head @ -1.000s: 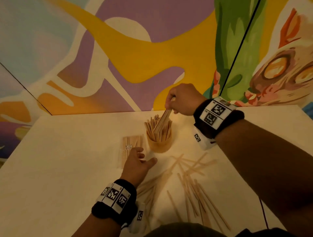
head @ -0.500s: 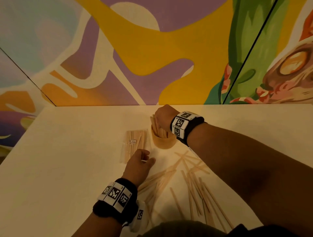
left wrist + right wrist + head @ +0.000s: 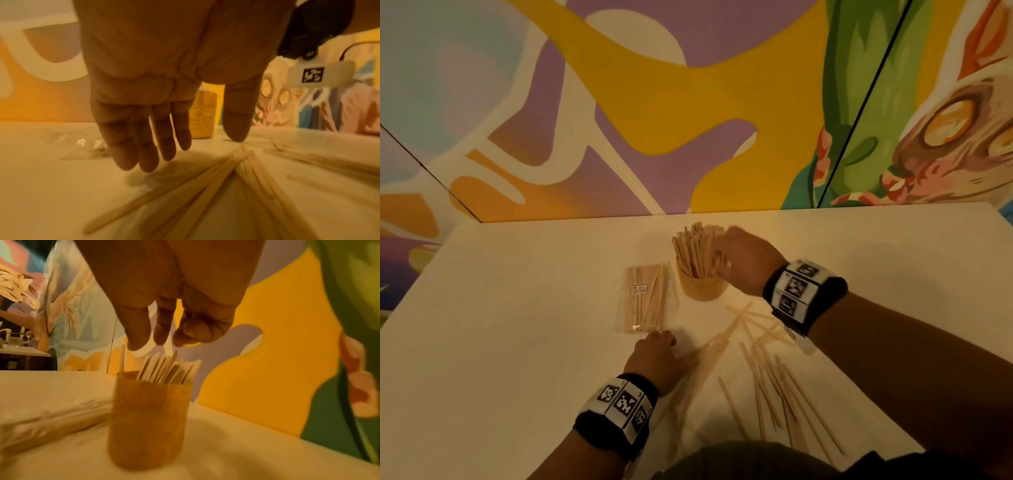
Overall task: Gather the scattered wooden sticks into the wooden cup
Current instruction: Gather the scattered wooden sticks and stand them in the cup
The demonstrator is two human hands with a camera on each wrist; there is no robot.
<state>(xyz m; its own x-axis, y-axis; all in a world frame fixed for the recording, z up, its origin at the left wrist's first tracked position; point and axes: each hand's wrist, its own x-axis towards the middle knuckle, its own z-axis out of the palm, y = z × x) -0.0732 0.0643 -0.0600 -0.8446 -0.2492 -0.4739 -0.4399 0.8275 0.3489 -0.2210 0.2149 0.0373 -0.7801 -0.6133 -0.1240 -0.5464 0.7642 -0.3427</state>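
A wooden cup (image 3: pixel 701 286) stands upright on the pale bench (image 3: pixel 517 342), toward its far edge near the painted wall (image 3: pixel 654 102). The cup is packed with wooden sticks (image 3: pixel 695 251) that stand on end and fan out above its rim; in the right wrist view one stick stands apart at the left side of the rim while the others lean together.

The right hand (image 3: pixel 744 260) hangs just right of the cup, at the height of the stick tops. Its fingers (image 3: pixel 137 327) point down, loosely spread, just above the tips of the sticks, and they grasp nothing.

The left hand (image 3: pixel 654 359) lies nearer the person than the cup and to its left, low over the bench. Its fingers (image 3: pixel 144 146) are stretched out and relaxed, the thumb held apart, and it holds nothing. Whether the fingertips touch the bench cannot be told.

Loose sticks (image 3: pixel 770 383) lie scattered flat on the bench on the near side of the cup, crossing one another; some reach close to the left hand's thumb, others spread out beneath the right forearm. Just left of the cup lies a clear packet of sticks (image 3: pixel 645 299) with a small white label, flat on the bench, its near end just beyond the left hand's fingertips.

Both wrists wear black bands (image 3: pixel 804 291) with black-and-white square markers.
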